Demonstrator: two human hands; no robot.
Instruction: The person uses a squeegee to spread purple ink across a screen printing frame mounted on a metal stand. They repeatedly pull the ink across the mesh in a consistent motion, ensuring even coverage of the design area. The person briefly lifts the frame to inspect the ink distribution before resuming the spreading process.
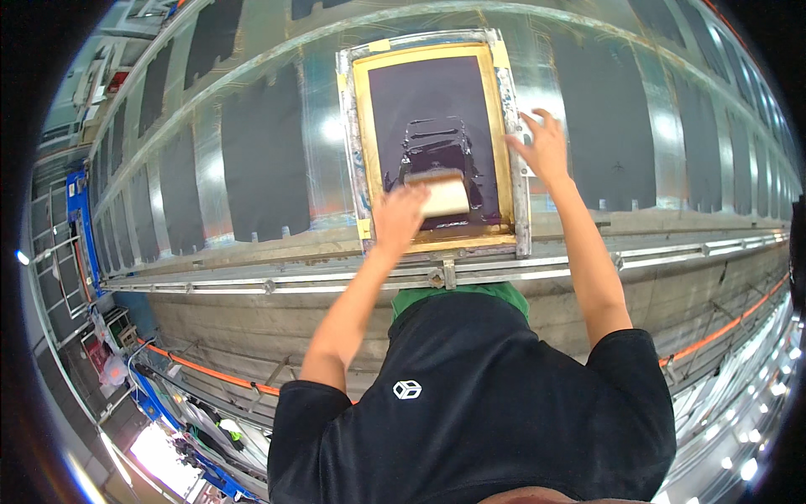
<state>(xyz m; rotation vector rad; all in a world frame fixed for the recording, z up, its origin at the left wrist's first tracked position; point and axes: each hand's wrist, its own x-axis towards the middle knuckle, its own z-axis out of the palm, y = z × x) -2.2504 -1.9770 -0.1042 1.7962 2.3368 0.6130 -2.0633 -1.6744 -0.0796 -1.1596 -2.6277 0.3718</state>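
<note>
The left hand [398, 220] grasps a blurred, pale squeegee [447, 198] by its 9-o'clock end, toward 6 o'clock inside the yellow-edged frame [363, 126] on the bench [533, 76], presumably keeping its broad edge against the dark ink [437, 160]. The right hand [546, 151], fingers spread, lies at the frame's 3-o'clock rim, perhaps to steady it; contact is unclear.

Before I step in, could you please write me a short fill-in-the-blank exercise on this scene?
1. The hand holding the pale, motion-blurred block is the person's ____ one.
2. The other hand, fingers spread, is at the ____ side of the frame.
3. The person's shirt is ____ with a white emblem.
4. The cloth showing just beyond the shirt's hem is ____.

Missing words: left; right; black; green.
</note>
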